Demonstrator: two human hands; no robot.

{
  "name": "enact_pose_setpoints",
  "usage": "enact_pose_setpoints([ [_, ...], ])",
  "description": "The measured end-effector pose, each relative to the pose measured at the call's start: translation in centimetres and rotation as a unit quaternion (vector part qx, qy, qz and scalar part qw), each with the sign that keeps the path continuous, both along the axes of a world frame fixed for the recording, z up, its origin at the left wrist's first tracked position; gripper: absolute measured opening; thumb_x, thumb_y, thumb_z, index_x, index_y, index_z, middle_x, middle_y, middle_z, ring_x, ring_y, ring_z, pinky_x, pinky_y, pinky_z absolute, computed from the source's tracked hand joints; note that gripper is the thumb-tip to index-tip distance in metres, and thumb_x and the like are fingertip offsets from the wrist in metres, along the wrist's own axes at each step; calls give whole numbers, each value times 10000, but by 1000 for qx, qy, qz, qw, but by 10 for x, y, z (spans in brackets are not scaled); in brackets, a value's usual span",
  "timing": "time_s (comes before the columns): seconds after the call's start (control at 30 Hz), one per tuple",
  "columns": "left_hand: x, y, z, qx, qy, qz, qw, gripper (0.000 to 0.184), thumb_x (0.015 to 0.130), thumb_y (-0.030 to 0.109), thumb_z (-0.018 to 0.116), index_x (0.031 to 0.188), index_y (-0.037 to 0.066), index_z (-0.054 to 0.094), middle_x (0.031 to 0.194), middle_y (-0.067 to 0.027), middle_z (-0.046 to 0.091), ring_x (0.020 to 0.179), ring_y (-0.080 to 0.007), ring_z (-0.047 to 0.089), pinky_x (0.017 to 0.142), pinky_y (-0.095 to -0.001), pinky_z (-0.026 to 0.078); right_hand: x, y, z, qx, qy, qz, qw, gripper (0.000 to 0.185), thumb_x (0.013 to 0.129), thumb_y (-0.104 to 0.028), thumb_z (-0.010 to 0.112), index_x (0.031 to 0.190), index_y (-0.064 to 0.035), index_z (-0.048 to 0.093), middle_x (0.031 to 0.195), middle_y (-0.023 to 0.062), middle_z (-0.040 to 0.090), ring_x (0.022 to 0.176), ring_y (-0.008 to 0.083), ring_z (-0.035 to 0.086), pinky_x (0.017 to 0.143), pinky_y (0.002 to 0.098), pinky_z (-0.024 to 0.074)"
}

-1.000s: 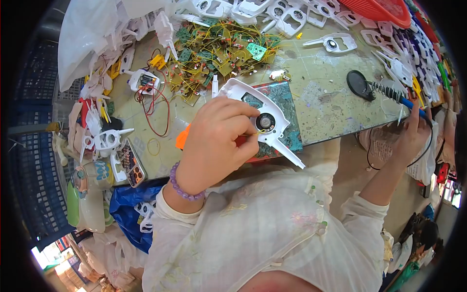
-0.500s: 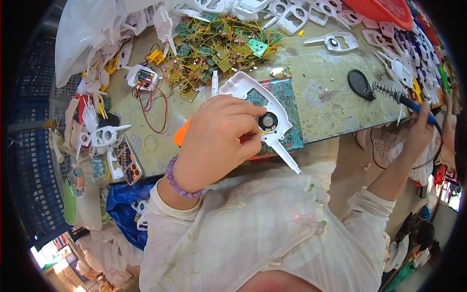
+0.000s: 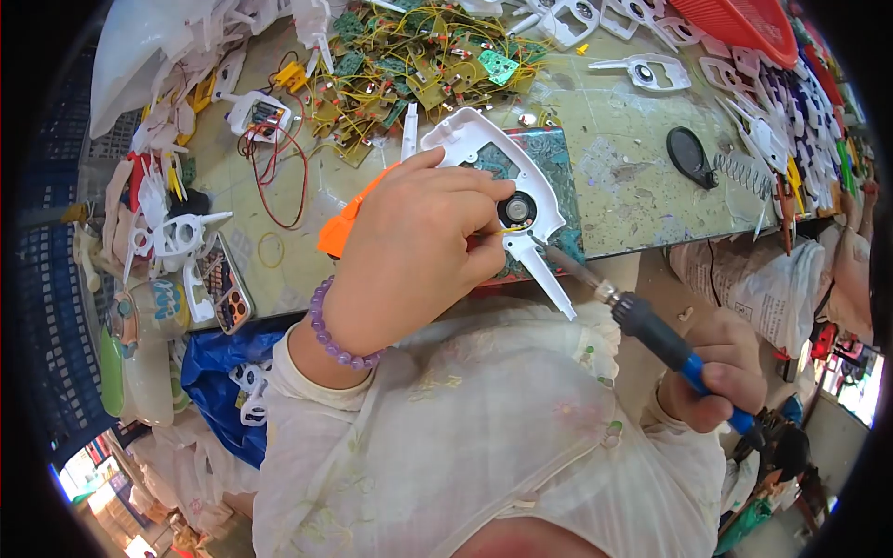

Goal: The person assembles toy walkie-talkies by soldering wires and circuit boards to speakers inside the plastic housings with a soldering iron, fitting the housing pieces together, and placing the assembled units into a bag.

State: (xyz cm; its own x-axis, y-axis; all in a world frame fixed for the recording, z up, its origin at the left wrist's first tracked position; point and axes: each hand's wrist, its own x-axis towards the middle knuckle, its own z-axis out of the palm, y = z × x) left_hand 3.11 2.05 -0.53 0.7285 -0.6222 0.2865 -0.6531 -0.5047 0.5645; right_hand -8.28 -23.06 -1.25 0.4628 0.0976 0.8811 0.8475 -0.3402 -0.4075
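Note:
My left hand is closed over the white plastic housing, its thumb and finger pinching a thin yellow wire beside a round black speaker. The housing lies on a dark green board at the table edge, its narrow white arm pointing toward me. In my right hand is a blue-handled soldering iron. Its tip reaches near the housing's lower right side; whether it touches is unclear. An orange plastic piece is partly hidden behind my left hand.
Circuit boards with yellow wires are heaped at the back. A coil iron stand with a black round base is at right. A battery case with red wires and a phone lie at left; a red basket sits at back right.
My right hand has drawn the soldering iron out of the coil stand and brought it left, its tip near the housing. My left hand stays pinched by the speaker; the view has shifted slightly.

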Motion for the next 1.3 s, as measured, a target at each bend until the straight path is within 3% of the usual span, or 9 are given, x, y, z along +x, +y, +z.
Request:
enact_pose_setpoints([
  [0.23, -1, -1, -1, -4, 7, 9, 1000, 39, 662, 54, 664, 649, 34, 632, 932, -79, 713, 899, -241, 673, 947, -459, 460, 6, 5, -2, -33, -2, 4, 999, 320, 953, -313, 517, 881, -1, 495, 566, 55, 524, 396, 146, 464, 336, 275, 352],
  [0.43, -2, 0, -2, -27, -2, 2, 1000, 67, 695, 57, 635, 650, 14, 610, 908, -75, 700, 829, -252, 645, 957, -462, 448, 5, 6, 1, -66, 46, -23, 997, 355, 971, -411, 455, 928, -60, 489, 579, 41, 493, 428, 164, 449, 399, 302, 348],
  [0.5, -2, 0, -1, -17, 8, 2, 1000, 50, 683, 54, 651, 658, 25, 620, 927, -80, 705, 873, -250, 655, 963, -463, 446, 10, 6, 3, -75, -3, 10, 997, 333, 947, -345, 538, 913, -15, 502, 573, 53, 529, 404, 153, 458, 352, 275, 352],
  [0.73, -5, -2, -2, -17, -10, 7, 1000, 71, 685, 70, 647, 640, 18, 627, 930, -82, 701, 870, -247, 642, 962, -464, 441, 5, 18, 29, -211, 16, 28, 977, 309, 918, -348, 582, 941, -47, 517, 581, 22, 513, 443, 129, 430, 373, 266, 312],
  [0.87, -5, -2, 0, -15, -8, 8, 1000, 74, 688, 71, 646, 643, 15, 628, 931, -84, 701, 864, -250, 641, 968, -467, 436, 7, 14, 22, -211, -11, 27, 977, 307, 920, -349, 582, 941, -49, 517, 592, 28, 522, 448, 131, 440, 381, 263, 314],
  [0.93, -3, -1, 1, -5, 12, 2, 1000, 53, 683, 56, 670, 669, 33, 623, 957, -83, 707, 920, -247, 660, 975, -468, 438, 8, 8, 12, -148, -60, 14, 987, 303, 930, -350, 568, 925, -52, 516, 605, 33, 530, 446, 134, 444, 391, 266, 328],
  [1.07, -3, 0, 1, -4, 12, -1, 1000, 59, 684, 62, 671, 665, 35, 622, 950, -78, 708, 905, -242, 660, 972, -469, 440, -10, -8, -5, -8, -64, -86, 994, 331, 998, -371, 373, 956, -52, 449, 574, 61, 491, 429, 165, 420, 395, 302, 346],
  [1.17, -2, -1, 1, -8, 19, 1, 1000, 56, 683, 62, 669, 665, 36, 624, 942, -74, 708, 884, -239, 661, 970, -471, 442, -11, -4, -14, 35, -32, -200, 979, 352, 994, -383, 382, 957, -40, 453, 570, 61, 477, 429, 172, 417, 393, 308, 334],
  [1.3, -2, 0, 2, -3, 17, -1, 1000, 50, 682, 60, 664, 661, 36, 626, 935, -72, 709, 868, -241, 663, 967, -474, 445, -13, -4, -21, 48, -19, -125, 991, 362, 997, -381, 386, 973, -29, 463, 575, 60, 483, 427, 170, 427, 393, 310, 332],
])
